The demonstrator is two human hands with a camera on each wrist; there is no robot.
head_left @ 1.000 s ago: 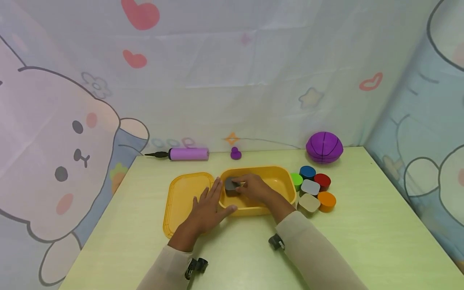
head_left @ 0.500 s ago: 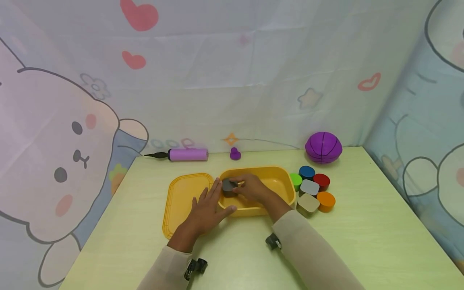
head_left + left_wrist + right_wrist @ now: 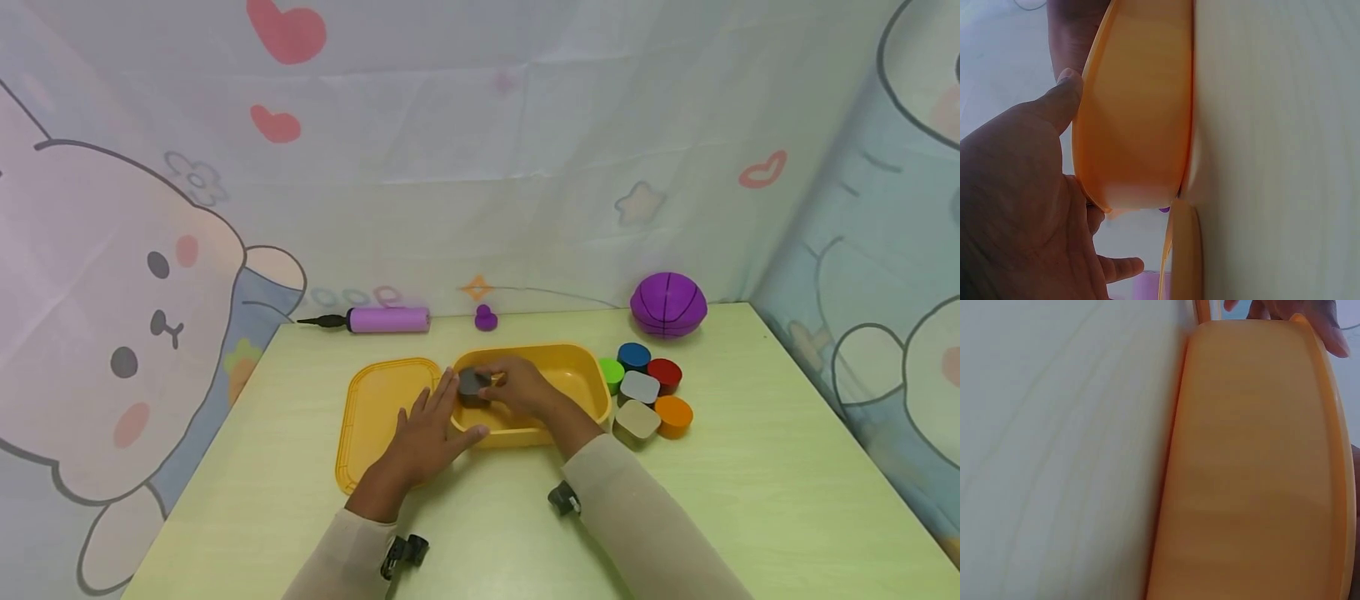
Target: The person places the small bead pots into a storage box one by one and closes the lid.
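A yellow plastic box (image 3: 581, 379) stands on the table. Inside its left end is a dark grey block (image 3: 471, 385) with rounded edges, which my right hand (image 3: 523, 390) pinches between thumb and fingers. My left hand (image 3: 426, 440) rests against the box's left end, fingers straight along the outside and thumb on the near rim. In the left wrist view the thumb (image 3: 1063, 97) touches the rim of the box (image 3: 1135, 125). The right wrist view shows mostly the box's outer wall (image 3: 1250, 462); the block is hidden there.
A yellow lid (image 3: 382, 404) lies left of the box, partly under my left hand. Several blocks, among them an orange one (image 3: 674, 416) and a beige one (image 3: 637, 421), cluster to the right. A purple pump (image 3: 390, 320), purple knob-shaped piece (image 3: 486, 318) and purple ball (image 3: 668, 306) lie at the back.
My right hand has shifted the dark grey block slightly left, toward the box's left end, where it now stays. My left hand has kept its place.
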